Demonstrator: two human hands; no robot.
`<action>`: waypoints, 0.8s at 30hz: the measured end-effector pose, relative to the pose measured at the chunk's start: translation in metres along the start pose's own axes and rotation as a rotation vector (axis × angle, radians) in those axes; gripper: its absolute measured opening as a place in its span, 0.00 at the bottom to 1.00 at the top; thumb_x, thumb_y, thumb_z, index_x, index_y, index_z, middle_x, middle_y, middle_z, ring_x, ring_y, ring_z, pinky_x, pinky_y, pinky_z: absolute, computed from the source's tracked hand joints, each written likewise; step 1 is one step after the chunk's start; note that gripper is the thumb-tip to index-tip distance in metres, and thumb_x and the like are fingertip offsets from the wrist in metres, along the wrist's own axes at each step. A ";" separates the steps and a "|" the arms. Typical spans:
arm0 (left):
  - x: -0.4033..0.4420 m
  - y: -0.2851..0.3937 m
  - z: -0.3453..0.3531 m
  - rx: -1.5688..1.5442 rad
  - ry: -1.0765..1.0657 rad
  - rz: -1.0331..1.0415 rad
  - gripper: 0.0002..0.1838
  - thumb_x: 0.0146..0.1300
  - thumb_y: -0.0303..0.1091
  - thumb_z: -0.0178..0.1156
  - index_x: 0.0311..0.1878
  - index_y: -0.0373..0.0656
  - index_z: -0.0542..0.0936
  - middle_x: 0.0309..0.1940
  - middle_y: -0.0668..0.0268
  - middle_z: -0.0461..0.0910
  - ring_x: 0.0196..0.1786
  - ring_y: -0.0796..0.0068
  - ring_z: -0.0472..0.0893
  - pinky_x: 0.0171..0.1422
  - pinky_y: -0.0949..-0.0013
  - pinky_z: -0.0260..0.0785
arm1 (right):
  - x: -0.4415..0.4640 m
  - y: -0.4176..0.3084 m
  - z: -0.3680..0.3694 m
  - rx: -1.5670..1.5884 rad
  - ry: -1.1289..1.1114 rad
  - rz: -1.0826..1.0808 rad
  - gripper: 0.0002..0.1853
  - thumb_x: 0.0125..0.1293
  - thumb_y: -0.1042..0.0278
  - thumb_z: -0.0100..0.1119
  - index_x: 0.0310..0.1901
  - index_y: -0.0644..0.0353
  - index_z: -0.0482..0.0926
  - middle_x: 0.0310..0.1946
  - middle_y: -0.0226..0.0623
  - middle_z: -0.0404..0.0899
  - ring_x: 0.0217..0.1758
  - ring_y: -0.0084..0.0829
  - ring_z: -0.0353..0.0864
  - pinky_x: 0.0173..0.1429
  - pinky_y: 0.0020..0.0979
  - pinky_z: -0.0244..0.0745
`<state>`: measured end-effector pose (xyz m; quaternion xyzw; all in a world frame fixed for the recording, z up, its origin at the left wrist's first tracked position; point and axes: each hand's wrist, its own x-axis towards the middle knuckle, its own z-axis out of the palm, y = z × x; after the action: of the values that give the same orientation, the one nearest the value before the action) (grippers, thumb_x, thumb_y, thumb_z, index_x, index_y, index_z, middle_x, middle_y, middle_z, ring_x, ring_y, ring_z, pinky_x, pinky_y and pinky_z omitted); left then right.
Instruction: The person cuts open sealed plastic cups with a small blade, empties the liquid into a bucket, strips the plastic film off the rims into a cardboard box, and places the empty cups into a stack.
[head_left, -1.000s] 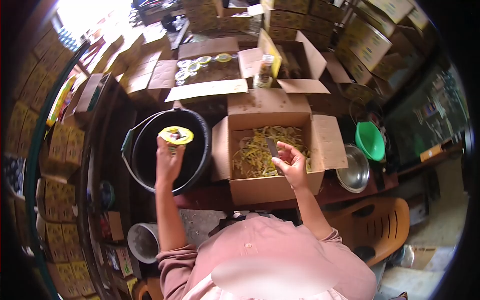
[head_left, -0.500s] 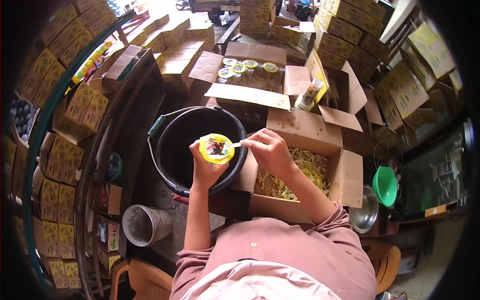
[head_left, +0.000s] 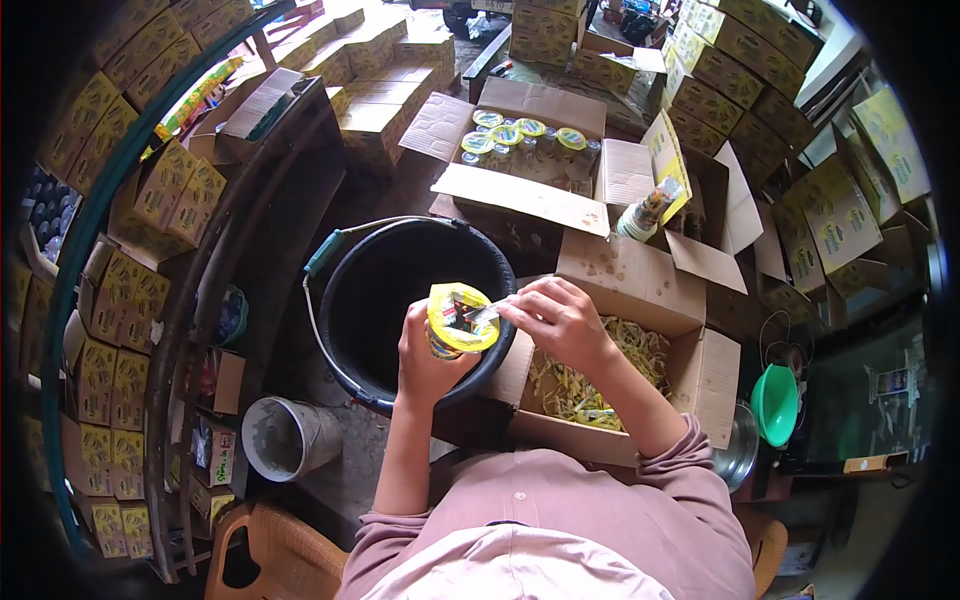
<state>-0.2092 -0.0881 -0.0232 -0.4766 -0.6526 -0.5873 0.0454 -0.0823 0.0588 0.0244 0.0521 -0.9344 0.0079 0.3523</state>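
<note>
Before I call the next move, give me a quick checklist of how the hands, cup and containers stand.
1. Left hand gripping the cup: ok, wrapped around its side.
2. Right hand holding the flat tool: ok, pinched at one end.
3. Tool at the cup's yellow-rimmed top: ok, it reaches there.
4. All left-hand fingers clear of the tool: cannot tell, some are hidden behind the cup.
5. Box of yellow strips open: ok, flaps spread.
6. Cup's height above the black bucket: cannot tell from this view.
</note>
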 end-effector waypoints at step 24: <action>0.000 -0.004 -0.006 -0.279 -0.113 -0.149 0.25 0.42 0.28 0.68 0.45 0.36 0.70 0.36 0.59 0.79 0.39 0.70 0.81 0.44 0.70 0.73 | 0.017 -0.001 0.013 0.166 0.060 -0.008 0.28 0.45 0.82 0.60 0.53 0.64 0.72 0.23 0.31 0.73 0.25 0.28 0.76 0.31 0.29 0.74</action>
<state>-0.2147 -0.0929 -0.0245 -0.4607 -0.5999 -0.6462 -0.1015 -0.1033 0.0557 0.0261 0.0847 -0.9193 0.0856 0.3747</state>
